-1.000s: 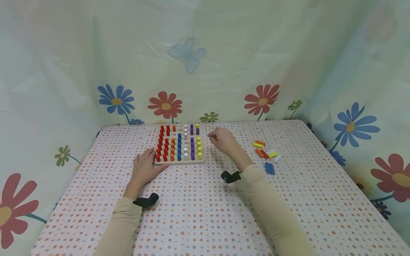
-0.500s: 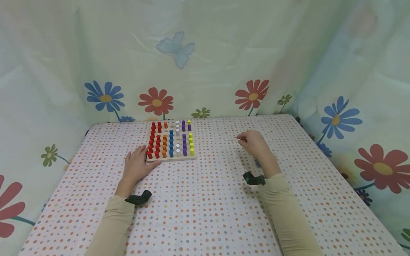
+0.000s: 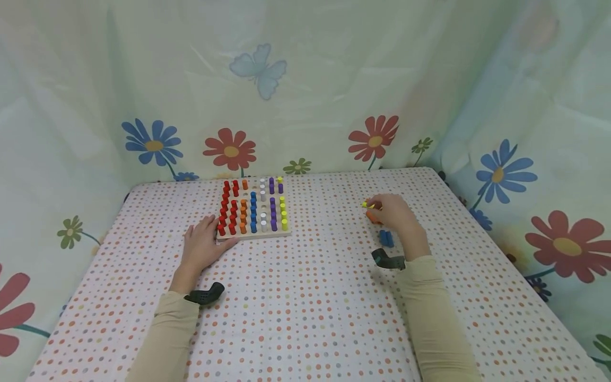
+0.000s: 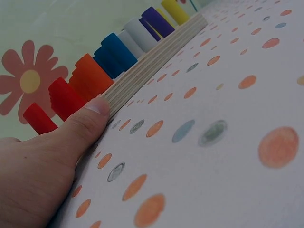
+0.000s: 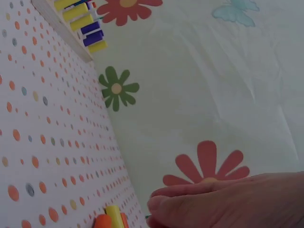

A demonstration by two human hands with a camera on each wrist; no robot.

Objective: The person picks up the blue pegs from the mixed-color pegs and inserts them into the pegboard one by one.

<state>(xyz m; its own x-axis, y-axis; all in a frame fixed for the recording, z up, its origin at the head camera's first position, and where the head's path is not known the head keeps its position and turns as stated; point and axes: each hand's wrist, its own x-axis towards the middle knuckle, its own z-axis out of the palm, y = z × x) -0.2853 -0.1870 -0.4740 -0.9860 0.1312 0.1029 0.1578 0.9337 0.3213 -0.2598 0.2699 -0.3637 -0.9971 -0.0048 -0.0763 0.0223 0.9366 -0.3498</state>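
Observation:
A wooden pegboard (image 3: 255,235) stands left of centre on the table, with upright rows of red, orange, blue, white, purple and yellow pegs. My left hand (image 3: 202,246) rests at its front left corner, the thumb against the front edge and the fingers along the left side. Over the loose pegs to the right, my right hand (image 3: 393,212) reaches down, its fingertips close to a yellow peg (image 3: 366,205). In the right wrist view, that yellow peg (image 5: 113,216) lies between orange pegs, apart from the visible fingertips. The thumb's contact is hidden.
Two blue pegs (image 3: 386,238) lie in front of my right hand, and an orange peg (image 3: 372,217) lies beside its fingers. Other loose pegs are hidden under the hand. Some board holes have no peg. A printed curtain (image 3: 315,79) stands behind the dotted tablecloth (image 3: 305,307).
My right hand has moved right from beside the pegboard and down to the loose pegs. The left hand has stayed at the board's corner. The head view has shifted slightly.

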